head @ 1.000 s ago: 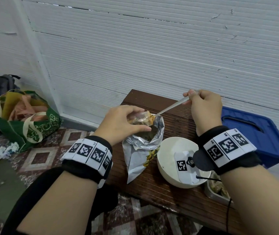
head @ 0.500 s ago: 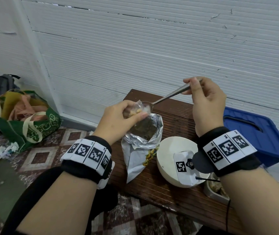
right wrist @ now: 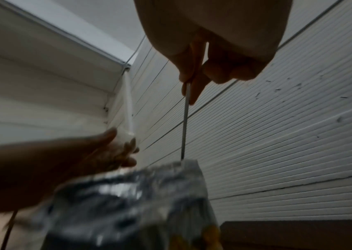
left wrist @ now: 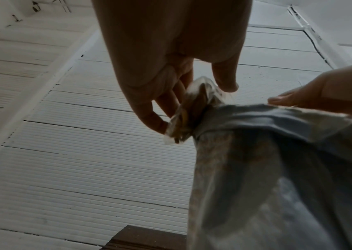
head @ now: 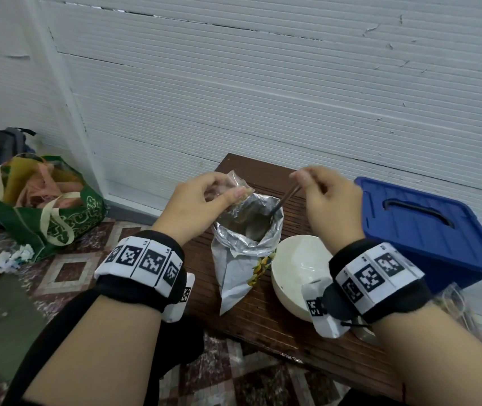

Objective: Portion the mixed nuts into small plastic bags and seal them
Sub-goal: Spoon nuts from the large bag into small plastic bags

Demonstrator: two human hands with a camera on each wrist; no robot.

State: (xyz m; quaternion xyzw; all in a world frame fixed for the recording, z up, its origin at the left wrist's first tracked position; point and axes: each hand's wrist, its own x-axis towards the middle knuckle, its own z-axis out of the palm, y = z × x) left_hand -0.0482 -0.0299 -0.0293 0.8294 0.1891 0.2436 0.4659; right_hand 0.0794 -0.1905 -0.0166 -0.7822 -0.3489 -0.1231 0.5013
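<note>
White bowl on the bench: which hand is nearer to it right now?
Right. The right hand holds the spoon over the foil bag, directly beyond the white bowl. The left hand pinches the small plastic bag beyond the foil bag's far side.

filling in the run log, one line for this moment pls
step: scooping | left hand: pinches small plastic bag | right hand: holds spoon, bowl end inside foil nut bag | white bowl: beside bag
</note>
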